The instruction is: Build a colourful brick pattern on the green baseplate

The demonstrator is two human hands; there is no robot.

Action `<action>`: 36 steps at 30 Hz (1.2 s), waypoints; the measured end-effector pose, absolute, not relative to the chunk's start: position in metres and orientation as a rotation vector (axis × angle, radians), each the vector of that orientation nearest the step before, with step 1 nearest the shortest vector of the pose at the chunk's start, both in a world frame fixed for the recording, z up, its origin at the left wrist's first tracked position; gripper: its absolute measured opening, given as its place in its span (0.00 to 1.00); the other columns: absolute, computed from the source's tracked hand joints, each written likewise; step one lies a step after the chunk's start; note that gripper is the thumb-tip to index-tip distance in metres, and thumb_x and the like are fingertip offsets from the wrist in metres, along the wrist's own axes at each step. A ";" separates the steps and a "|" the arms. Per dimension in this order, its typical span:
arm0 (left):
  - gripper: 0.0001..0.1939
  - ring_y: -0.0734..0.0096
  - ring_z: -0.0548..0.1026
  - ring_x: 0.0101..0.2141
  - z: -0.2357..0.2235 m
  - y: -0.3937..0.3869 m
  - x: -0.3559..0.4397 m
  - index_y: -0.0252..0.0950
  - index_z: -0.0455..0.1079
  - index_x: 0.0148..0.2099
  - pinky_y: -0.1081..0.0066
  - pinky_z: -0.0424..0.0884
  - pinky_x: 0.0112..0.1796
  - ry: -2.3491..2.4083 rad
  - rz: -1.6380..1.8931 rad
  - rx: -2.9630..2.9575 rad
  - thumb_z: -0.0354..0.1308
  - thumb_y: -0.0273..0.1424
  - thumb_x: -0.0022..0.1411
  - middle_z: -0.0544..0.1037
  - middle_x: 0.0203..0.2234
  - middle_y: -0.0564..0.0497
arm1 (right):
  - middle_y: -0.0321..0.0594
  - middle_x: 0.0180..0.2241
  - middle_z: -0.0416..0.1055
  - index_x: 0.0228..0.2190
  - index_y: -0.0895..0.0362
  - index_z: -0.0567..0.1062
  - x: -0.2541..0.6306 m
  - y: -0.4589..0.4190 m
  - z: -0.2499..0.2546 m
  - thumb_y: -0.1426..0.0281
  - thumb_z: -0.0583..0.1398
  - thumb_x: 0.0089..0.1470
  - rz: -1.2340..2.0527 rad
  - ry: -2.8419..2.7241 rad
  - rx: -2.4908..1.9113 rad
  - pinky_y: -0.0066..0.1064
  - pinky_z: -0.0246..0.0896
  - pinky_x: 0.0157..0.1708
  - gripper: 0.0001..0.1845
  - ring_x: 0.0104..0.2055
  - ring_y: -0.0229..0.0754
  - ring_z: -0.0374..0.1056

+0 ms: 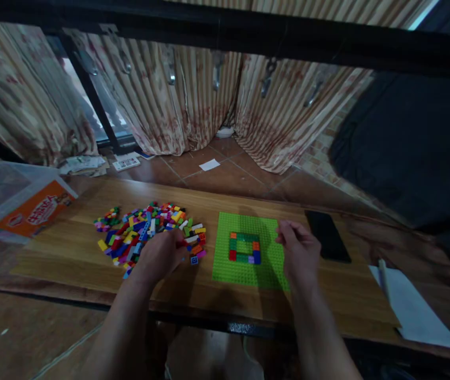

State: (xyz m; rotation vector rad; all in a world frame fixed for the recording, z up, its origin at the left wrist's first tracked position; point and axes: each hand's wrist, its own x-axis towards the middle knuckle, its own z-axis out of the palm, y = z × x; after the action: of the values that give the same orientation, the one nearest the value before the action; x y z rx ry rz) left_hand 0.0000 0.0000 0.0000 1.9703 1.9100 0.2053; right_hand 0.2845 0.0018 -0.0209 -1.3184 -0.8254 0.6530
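My left hand is closed at the right edge of a pile of loose toy building bricks. A small red brick shows at its fingertips. Over the right edge of a light green studded baseplate, the fingers of my right hand are pinched together; whatever they may hold is hidden. A rectangular ring of bricks in green, orange, red, blue and lilac sits on the baseplate, with bare studs inside it. A dark blue brick lies between the pile and the plate.
A clear plastic box with an orange label stands at the table's left end. Right of the plate lies a black phone. Further right are white paper and a pen. Curtains hang beyond the wooden table.
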 end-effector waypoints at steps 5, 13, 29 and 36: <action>0.09 0.70 0.72 0.27 0.008 -0.001 0.010 0.35 0.72 0.35 0.72 0.64 0.30 1.684 0.554 1.792 0.55 0.34 0.58 0.76 0.25 0.51 | 0.33 0.22 0.71 0.27 0.57 0.76 0.274 -0.006 -0.014 0.61 0.64 0.50 0.679 -1.000 -1.378 0.28 0.59 0.27 0.12 0.25 0.35 0.63; 0.14 0.71 0.72 0.31 -0.012 0.003 0.077 0.32 0.72 0.39 0.72 0.68 0.34 1.081 0.890 1.212 0.60 0.37 0.54 0.76 0.29 0.50 | 0.38 0.39 0.75 0.42 0.52 0.77 0.259 -0.014 -0.014 0.66 0.62 0.54 0.923 -1.532 -1.230 0.32 0.65 0.39 0.13 0.37 0.38 0.69; 0.11 0.73 0.71 0.27 -0.016 0.011 0.092 0.32 0.74 0.41 0.72 0.67 0.30 1.145 0.863 1.190 0.57 0.32 0.59 0.76 0.27 0.50 | 0.36 0.36 0.72 0.40 0.53 0.77 0.271 -0.008 -0.020 0.67 0.63 0.53 0.912 -1.659 -1.296 0.31 0.63 0.39 0.11 0.36 0.39 0.68; 0.12 0.69 0.76 0.32 -0.025 0.020 0.080 0.33 0.77 0.39 0.71 0.69 0.36 1.541 0.876 1.647 0.51 0.27 0.61 0.80 0.31 0.49 | 0.41 0.35 0.77 0.38 0.56 0.78 0.291 -0.001 -0.027 0.60 0.63 0.49 0.732 -1.377 -1.691 0.38 0.64 0.39 0.16 0.34 0.43 0.70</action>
State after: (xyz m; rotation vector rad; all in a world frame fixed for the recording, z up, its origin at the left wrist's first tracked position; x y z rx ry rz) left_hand 0.0803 0.0203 -0.0248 1.6466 1.5410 0.8757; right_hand 0.2910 -0.0005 -0.0269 -1.6909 -1.3772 0.7317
